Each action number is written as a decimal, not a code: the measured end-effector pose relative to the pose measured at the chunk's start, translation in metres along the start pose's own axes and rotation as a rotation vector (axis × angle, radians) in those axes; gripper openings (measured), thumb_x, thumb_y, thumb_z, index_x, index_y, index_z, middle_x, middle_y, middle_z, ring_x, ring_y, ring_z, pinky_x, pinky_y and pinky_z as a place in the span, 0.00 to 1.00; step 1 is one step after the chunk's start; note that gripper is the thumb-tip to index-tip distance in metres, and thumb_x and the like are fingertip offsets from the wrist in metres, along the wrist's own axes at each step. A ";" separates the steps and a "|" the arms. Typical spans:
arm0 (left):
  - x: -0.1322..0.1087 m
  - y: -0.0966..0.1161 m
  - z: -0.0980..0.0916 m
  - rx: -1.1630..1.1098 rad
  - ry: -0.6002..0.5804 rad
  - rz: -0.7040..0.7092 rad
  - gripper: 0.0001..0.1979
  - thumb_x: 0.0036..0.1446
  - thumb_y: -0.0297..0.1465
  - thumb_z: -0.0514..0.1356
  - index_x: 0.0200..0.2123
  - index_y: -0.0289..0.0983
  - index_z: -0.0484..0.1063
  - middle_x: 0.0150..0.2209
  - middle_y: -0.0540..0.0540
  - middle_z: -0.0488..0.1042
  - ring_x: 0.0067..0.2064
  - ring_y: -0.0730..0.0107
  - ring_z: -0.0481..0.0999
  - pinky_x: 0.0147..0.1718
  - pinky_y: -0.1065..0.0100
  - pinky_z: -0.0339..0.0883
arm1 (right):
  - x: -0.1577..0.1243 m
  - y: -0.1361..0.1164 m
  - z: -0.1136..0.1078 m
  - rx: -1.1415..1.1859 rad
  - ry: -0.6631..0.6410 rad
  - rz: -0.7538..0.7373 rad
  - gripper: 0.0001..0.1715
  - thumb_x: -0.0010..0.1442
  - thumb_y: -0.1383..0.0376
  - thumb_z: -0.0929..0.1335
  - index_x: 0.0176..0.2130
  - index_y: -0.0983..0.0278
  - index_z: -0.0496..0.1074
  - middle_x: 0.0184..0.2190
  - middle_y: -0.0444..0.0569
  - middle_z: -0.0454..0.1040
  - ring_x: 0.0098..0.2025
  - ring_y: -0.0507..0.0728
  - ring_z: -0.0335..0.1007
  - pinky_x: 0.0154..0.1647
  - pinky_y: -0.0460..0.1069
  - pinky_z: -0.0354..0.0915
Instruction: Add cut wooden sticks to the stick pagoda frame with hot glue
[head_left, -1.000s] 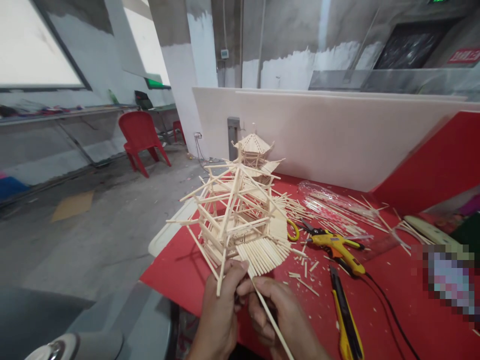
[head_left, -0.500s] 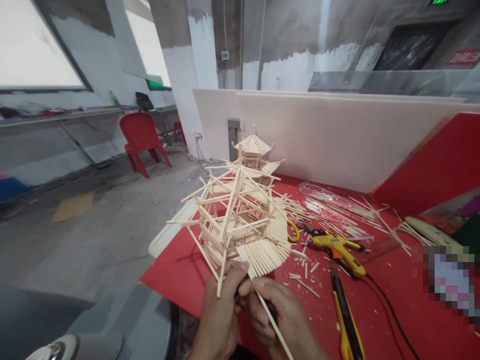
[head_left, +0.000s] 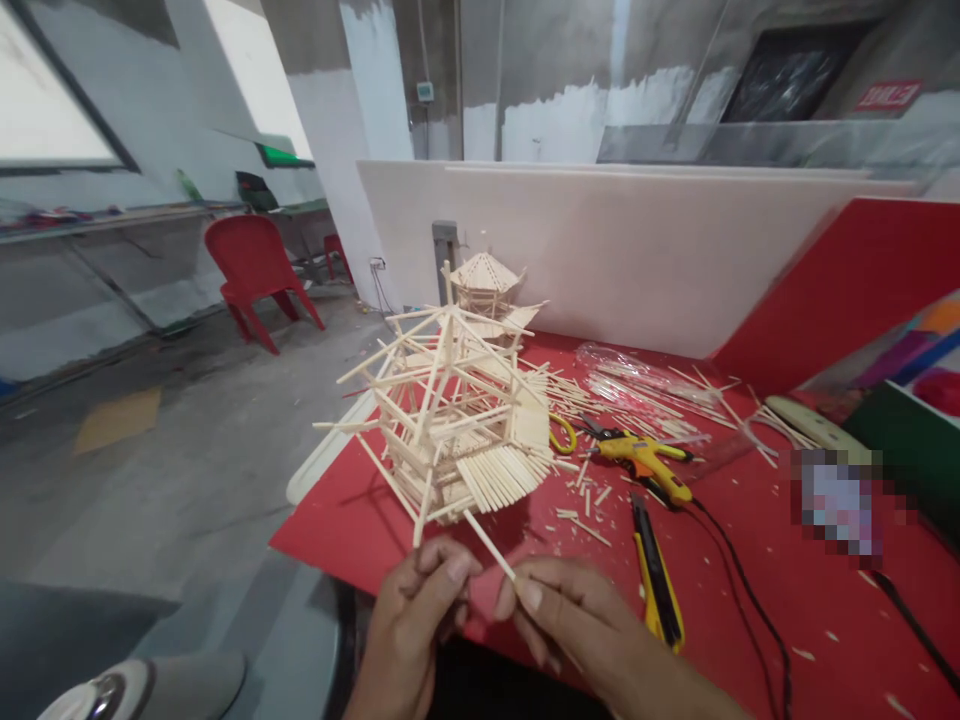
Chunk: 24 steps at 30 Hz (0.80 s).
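A tilted model tower of thin wooden sticks (head_left: 450,420) hangs over the near left corner of the red table (head_left: 750,620). My left hand (head_left: 416,620) is curled closed just under it, fingertips at one of its lower protruding sticks. My right hand (head_left: 577,620) pinches the near end of a single thin stick (head_left: 489,545) between thumb and forefinger. That stick's far end touches the fan of sticks on the model's lower edge.
A smaller finished stick tower (head_left: 487,285) stands behind. A yellow glue gun (head_left: 645,460) with black cord, a yellow utility knife (head_left: 656,580), yellow-handled scissors (head_left: 559,435), a plastic bag of sticks (head_left: 645,385) and stick scraps lie to the right. A red chair (head_left: 251,265) stands far left.
My right hand has slid back along the single stick to pinch its near end. The view has shifted, and the model sits a little higher and further left.
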<state>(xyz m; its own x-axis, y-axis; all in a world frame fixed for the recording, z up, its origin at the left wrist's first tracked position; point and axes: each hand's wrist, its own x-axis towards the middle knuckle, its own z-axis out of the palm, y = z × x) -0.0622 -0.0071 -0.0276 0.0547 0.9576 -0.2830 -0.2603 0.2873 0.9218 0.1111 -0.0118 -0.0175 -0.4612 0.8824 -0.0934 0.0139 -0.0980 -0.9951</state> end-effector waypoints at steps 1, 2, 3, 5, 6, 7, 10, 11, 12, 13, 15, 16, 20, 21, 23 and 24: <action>-0.003 -0.001 -0.002 0.051 -0.029 0.016 0.15 0.51 0.43 0.67 0.29 0.36 0.77 0.21 0.51 0.68 0.23 0.75 0.64 0.22 0.74 0.58 | -0.008 -0.006 -0.010 -0.250 -0.038 -0.068 0.22 0.70 0.54 0.58 0.36 0.64 0.72 0.23 0.42 0.67 0.25 0.49 0.60 0.28 0.44 0.55; -0.006 -0.001 -0.001 0.113 -0.053 0.035 0.13 0.51 0.41 0.67 0.33 0.37 0.78 0.23 0.50 0.70 0.23 0.74 0.64 0.23 0.74 0.58 | -0.015 -0.011 -0.020 -0.513 -0.072 -0.144 0.20 0.70 0.58 0.57 0.36 0.64 0.72 0.26 0.43 0.69 0.28 0.50 0.62 0.32 0.46 0.56; -0.007 -0.001 0.001 0.187 -0.080 0.065 0.13 0.50 0.39 0.68 0.38 0.38 0.79 0.27 0.48 0.73 0.24 0.73 0.66 0.23 0.73 0.60 | -0.021 -0.016 -0.030 -0.744 -0.109 -0.197 0.18 0.70 0.62 0.57 0.36 0.64 0.71 0.28 0.44 0.71 0.30 0.50 0.63 0.33 0.46 0.56; -0.008 0.001 0.011 0.378 -0.159 0.152 0.15 0.50 0.36 0.68 0.42 0.39 0.79 0.31 0.45 0.76 0.27 0.69 0.70 0.26 0.71 0.63 | -0.028 -0.024 -0.047 -1.091 -0.165 -0.254 0.13 0.66 0.68 0.59 0.35 0.63 0.71 0.30 0.45 0.73 0.29 0.51 0.63 0.31 0.47 0.53; -0.008 0.002 0.017 0.493 -0.202 0.221 0.12 0.50 0.35 0.68 0.40 0.39 0.80 0.33 0.45 0.76 0.29 0.68 0.72 0.28 0.70 0.64 | -0.031 -0.026 -0.053 -1.203 -0.186 -0.258 0.11 0.64 0.70 0.61 0.35 0.63 0.71 0.30 0.45 0.74 0.28 0.51 0.62 0.30 0.47 0.51; -0.007 0.003 0.024 0.605 -0.242 0.290 0.09 0.52 0.35 0.67 0.37 0.39 0.81 0.33 0.45 0.77 0.30 0.67 0.73 0.30 0.70 0.65 | -0.033 -0.028 -0.059 -1.288 -0.194 -0.260 0.10 0.63 0.71 0.61 0.34 0.63 0.71 0.29 0.45 0.74 0.27 0.51 0.62 0.29 0.48 0.49; -0.003 0.001 0.041 0.846 -0.312 0.443 0.07 0.57 0.33 0.62 0.32 0.40 0.81 0.30 0.45 0.75 0.32 0.66 0.74 0.31 0.69 0.64 | -0.035 -0.033 -0.070 -1.431 -0.257 -0.273 0.08 0.61 0.69 0.62 0.34 0.63 0.70 0.29 0.46 0.74 0.26 0.51 0.62 0.27 0.49 0.45; -0.001 -0.001 0.045 0.889 -0.328 0.469 0.08 0.59 0.32 0.61 0.31 0.39 0.80 0.29 0.46 0.74 0.31 0.67 0.73 0.31 0.69 0.63 | -0.035 -0.034 -0.072 -1.455 -0.280 -0.273 0.08 0.61 0.69 0.62 0.34 0.64 0.71 0.29 0.47 0.75 0.26 0.52 0.62 0.27 0.49 0.44; 0.001 -0.004 0.049 0.916 -0.347 0.489 0.09 0.60 0.31 0.59 0.31 0.39 0.80 0.28 0.46 0.74 0.30 0.67 0.73 0.30 0.69 0.61 | -0.036 -0.034 -0.074 -1.473 -0.300 -0.271 0.07 0.60 0.69 0.62 0.35 0.64 0.71 0.29 0.47 0.75 0.26 0.52 0.63 0.26 0.49 0.43; 0.003 -0.006 0.051 0.930 -0.364 0.505 0.10 0.60 0.30 0.58 0.30 0.38 0.80 0.27 0.47 0.73 0.29 0.68 0.72 0.29 0.69 0.60 | -0.036 -0.035 -0.077 -1.487 -0.315 -0.266 0.07 0.59 0.69 0.62 0.35 0.64 0.71 0.30 0.47 0.75 0.27 0.52 0.64 0.26 0.49 0.43; 0.008 -0.011 0.054 0.925 -0.385 0.526 0.12 0.60 0.29 0.58 0.28 0.37 0.80 0.25 0.47 0.71 0.27 0.70 0.71 0.27 0.70 0.59 | -0.036 -0.035 -0.081 -1.506 -0.317 -0.256 0.08 0.59 0.69 0.62 0.36 0.64 0.71 0.30 0.48 0.75 0.27 0.53 0.65 0.26 0.50 0.43; 0.011 -0.013 0.055 0.911 -0.395 0.531 0.12 0.60 0.29 0.58 0.27 0.37 0.80 0.25 0.47 0.71 0.27 0.70 0.71 0.27 0.70 0.59 | -0.036 -0.034 -0.083 -1.510 -0.319 -0.255 0.08 0.58 0.69 0.62 0.37 0.64 0.71 0.30 0.48 0.75 0.28 0.53 0.65 0.26 0.50 0.43; 0.019 -0.019 0.059 0.863 -0.440 0.532 0.14 0.61 0.30 0.58 0.26 0.37 0.80 0.24 0.46 0.72 0.27 0.69 0.72 0.27 0.70 0.59 | -0.034 -0.030 -0.094 -1.521 -0.339 -0.270 0.08 0.55 0.68 0.64 0.37 0.64 0.71 0.30 0.48 0.75 0.27 0.54 0.66 0.26 0.50 0.44; 0.020 -0.021 0.060 0.860 -0.445 0.541 0.14 0.61 0.30 0.58 0.25 0.37 0.79 0.24 0.46 0.72 0.27 0.69 0.71 0.27 0.70 0.59 | -0.033 -0.029 -0.096 -1.523 -0.344 -0.280 0.08 0.55 0.68 0.65 0.36 0.64 0.72 0.29 0.47 0.75 0.26 0.54 0.65 0.26 0.50 0.45; 0.023 -0.025 0.065 0.850 -0.446 0.567 0.14 0.62 0.31 0.57 0.25 0.37 0.78 0.24 0.46 0.72 0.27 0.69 0.71 0.27 0.70 0.59 | -0.031 -0.028 -0.102 -1.521 -0.343 -0.301 0.07 0.54 0.68 0.66 0.36 0.63 0.72 0.28 0.46 0.75 0.26 0.54 0.65 0.26 0.49 0.47; 0.024 -0.027 0.067 0.837 -0.435 0.582 0.15 0.62 0.31 0.57 0.25 0.37 0.78 0.24 0.46 0.72 0.27 0.69 0.71 0.28 0.69 0.59 | -0.031 -0.027 -0.104 -1.519 -0.336 -0.310 0.07 0.55 0.68 0.66 0.36 0.64 0.73 0.28 0.46 0.74 0.27 0.54 0.65 0.26 0.49 0.49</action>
<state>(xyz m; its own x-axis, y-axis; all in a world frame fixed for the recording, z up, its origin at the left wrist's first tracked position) 0.0112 0.0098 -0.0416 0.5122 0.8309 0.2175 0.3682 -0.4412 0.8184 0.2177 0.0115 0.0091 -0.7786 0.6219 -0.0834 0.6274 0.7726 -0.0973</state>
